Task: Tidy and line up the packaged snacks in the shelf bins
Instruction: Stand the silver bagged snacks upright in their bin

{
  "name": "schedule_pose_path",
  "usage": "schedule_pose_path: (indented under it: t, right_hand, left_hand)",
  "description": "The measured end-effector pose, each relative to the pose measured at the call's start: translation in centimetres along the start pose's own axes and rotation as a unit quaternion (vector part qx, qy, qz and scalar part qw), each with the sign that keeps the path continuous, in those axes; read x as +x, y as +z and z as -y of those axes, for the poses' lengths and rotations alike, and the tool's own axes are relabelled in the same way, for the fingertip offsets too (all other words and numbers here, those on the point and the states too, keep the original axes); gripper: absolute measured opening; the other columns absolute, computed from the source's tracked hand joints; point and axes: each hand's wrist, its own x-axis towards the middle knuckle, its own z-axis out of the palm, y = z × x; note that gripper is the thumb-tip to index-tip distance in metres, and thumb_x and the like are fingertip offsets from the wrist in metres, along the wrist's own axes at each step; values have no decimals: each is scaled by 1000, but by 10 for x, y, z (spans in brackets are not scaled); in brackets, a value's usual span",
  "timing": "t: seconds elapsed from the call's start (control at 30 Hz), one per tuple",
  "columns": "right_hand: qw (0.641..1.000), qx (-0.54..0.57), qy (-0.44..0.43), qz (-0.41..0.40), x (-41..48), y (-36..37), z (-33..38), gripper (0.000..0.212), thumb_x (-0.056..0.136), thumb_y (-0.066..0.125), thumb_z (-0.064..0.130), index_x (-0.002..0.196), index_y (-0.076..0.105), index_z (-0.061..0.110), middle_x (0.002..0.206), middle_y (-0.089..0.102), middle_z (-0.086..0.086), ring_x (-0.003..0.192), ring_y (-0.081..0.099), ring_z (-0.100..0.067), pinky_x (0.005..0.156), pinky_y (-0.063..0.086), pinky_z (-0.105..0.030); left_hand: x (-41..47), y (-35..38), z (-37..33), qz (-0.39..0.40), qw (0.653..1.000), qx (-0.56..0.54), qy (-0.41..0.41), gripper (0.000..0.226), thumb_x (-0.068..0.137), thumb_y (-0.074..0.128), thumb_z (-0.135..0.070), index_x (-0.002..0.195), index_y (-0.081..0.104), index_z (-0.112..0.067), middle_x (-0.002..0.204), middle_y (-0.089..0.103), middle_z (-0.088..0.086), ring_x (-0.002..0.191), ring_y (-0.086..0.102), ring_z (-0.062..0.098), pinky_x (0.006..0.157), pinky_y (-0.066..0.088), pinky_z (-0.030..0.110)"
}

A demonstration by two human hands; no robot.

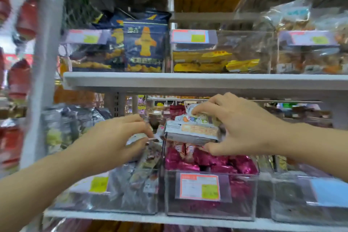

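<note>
Nearest, the clear bin (pixel 243 205) on the lower shelf (pixel 113 215) holds crinkly pink snacks (pixel 209 162). Just above it the right hand (pixel 243 126) grasps a small stack of white packs (pixel 192 132), thumb beneath, fingers curled over the top. The left hand (pixel 113 141) pinches a pale packet (pixel 140 136) over the neighbouring bin (pixel 120 201). The packs look light, soft and slippery, so holding across their flat faces seems safest. Farther up, navy bags (pixel 145 43) stand on the upper shelf (pixel 188 79)
</note>
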Motion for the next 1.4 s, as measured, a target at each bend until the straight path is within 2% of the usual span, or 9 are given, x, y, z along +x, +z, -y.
schedule_pose_path:
  t: [0.1, 0.2, 0.33, 0.4, 0.5, 0.77, 0.87, 1.0, 1.4]
  right_hand:
    - [999, 45, -7, -16, 31, 13, 27, 72, 72, 60, 59, 135, 30, 43, 118, 44, 7, 107, 39, -16, 89, 37, -32]
    - [995, 100, 19, -25, 66, 28, 45, 66, 72, 63, 56, 129, 34, 40, 113, 48, 2, 106, 42, -20, 82, 39, -34]
    - [974, 207, 89, -16, 115, 53, 55, 63, 70, 67, 55, 122, 38, 34, 110, 55, -4, 103, 50, -27, 82, 46, -39]
    - [965, 234, 116, -29, 134, 62, 61, 63, 69, 68, 55, 121, 40, 32, 116, 58, -2, 102, 53, -27, 83, 48, -40]
    - [962, 217, 160, -45, 157, 73, 71, 72, 72, 65, 59, 131, 41, 26, 119, 58, 0, 105, 56, -25, 80, 50, -36]
    - [978, 147, 143, 30, 195, 85, 86, 82, 71, 38, 86, 121, 59, 25, 121, 62, -1, 107, 58, -25, 82, 50, -37]
    - [973, 201, 98, 64, 195, 80, 85, 72, 80, 37, 78, 116, 65, 22, 125, 62, -2, 110, 57, -24, 92, 47, -38]
    - [960, 266, 71, 47, 188, 76, 74, 63, 89, 44, 62, 136, 51, 21, 144, 46, 2, 129, 44, -18, 96, 34, -28]
    - [955, 288, 66, 25, 126, 48, 26, 33, 94, 47, 48, 113, 64, 27, 122, 61, 8, 111, 55, -13, 93, 41, -31]
  left_hand:
    - [-27, -8, 26, 24, 999, 18, -28, 24, 88, 33, -58, 98, 54, -49, 100, 45, -33, 77, 48, -19, 71, 51, 30]
    - [-42, -12, 43, 38, 998, 31, -49, 17, 93, 38, -49, 99, 54, -48, 104, 48, -28, 70, 53, -8, 63, 42, 14]
    - [-55, -7, 56, -2, 996, 74, -41, 32, 90, 34, -45, 99, 64, -38, 103, 60, -18, 69, 50, -10, 57, 35, 7]
    - [-59, 2, 64, -28, 995, 95, -31, 33, 86, 36, -43, 102, 64, -35, 107, 62, -12, 84, 61, 5, 67, 49, 22]
    - [-56, 11, 72, -59, 991, 122, -16, 29, 84, 41, -40, 108, 58, -35, 113, 57, -9, 99, 58, 15, 85, 49, 39]
    - [-50, 17, 81, -83, 987, 139, -10, 30, 84, 42, -36, 104, 64, -32, 112, 58, -10, 104, 48, 11, 100, 37, 38]
    - [-51, 19, 81, -78, 988, 134, -20, 29, 86, 41, -37, 105, 62, -35, 115, 57, -12, 108, 52, 10, 111, 25, 36]
    - [-49, 19, 79, -68, 989, 130, -30, 28, 87, 40, -36, 106, 60, -35, 115, 56, -12, 108, 54, 11, 112, 19, 37]
    - [-13, 9, 37, -80, 991, 101, 19, 28, 88, 39, -38, 103, 63, -35, 109, 58, -13, 105, 54, 9, 110, 23, 38]
